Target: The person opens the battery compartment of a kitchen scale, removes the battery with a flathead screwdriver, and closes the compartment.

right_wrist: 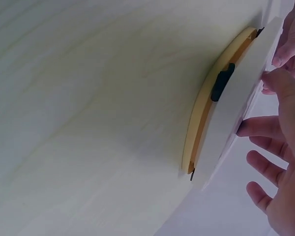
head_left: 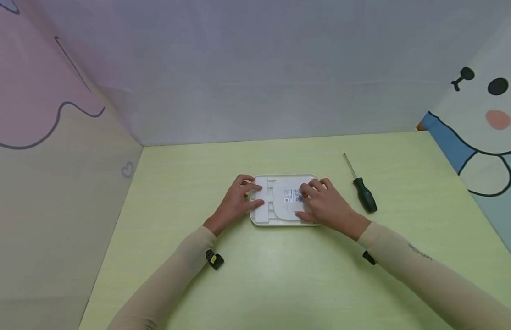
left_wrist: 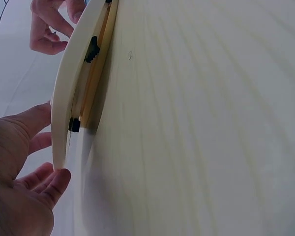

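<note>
Two hands work over a white device (head_left: 281, 207) at the centre of the head view.
The left hand (head_left: 236, 201), loosely spread, touches its left end; the right hand (head_left: 326, 204), unclenched, rests bent fingertips on its right half. A screwdriver (head_left: 364, 195) lies right of centre.

No text is legible: the label (head_left: 293, 195) on the white device (head_left: 286, 211) carries print too small to read; the marking (head_left: 419, 251) on the right sleeve (head_left: 430, 272) is likewise unreadable.
</note>
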`<act>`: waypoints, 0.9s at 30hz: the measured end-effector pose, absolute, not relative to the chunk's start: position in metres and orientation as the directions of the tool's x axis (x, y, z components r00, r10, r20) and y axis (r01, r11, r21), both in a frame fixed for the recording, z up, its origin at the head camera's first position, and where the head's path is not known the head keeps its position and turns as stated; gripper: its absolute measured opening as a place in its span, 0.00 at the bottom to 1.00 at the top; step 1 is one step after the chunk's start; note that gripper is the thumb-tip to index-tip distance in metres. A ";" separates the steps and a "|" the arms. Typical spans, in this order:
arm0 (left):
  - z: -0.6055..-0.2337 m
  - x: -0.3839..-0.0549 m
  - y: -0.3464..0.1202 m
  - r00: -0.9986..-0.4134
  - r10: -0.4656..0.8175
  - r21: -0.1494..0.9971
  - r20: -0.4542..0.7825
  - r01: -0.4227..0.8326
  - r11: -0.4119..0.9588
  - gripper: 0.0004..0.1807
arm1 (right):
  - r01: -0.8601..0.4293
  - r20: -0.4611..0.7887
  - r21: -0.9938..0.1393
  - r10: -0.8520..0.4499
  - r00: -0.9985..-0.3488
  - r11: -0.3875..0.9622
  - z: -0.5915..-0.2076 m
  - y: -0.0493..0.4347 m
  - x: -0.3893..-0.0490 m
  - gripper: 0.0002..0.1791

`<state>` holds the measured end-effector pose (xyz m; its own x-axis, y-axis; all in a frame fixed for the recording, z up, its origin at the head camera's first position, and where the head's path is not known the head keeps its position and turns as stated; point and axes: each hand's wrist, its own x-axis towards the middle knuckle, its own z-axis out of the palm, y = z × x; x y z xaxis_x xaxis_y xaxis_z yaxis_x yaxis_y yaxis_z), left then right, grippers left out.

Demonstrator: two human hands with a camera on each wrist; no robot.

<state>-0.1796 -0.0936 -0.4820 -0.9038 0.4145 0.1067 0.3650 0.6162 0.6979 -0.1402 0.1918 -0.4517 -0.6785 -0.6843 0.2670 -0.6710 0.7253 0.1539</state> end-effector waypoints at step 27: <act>-0.483 -0.179 -0.094 -0.899 0.422 0.679 0.120 0.384 0.626 0.21 | -0.712 0.139 0.324 -0.775 -0.616 0.623 -0.451 0.187 -0.132 0.21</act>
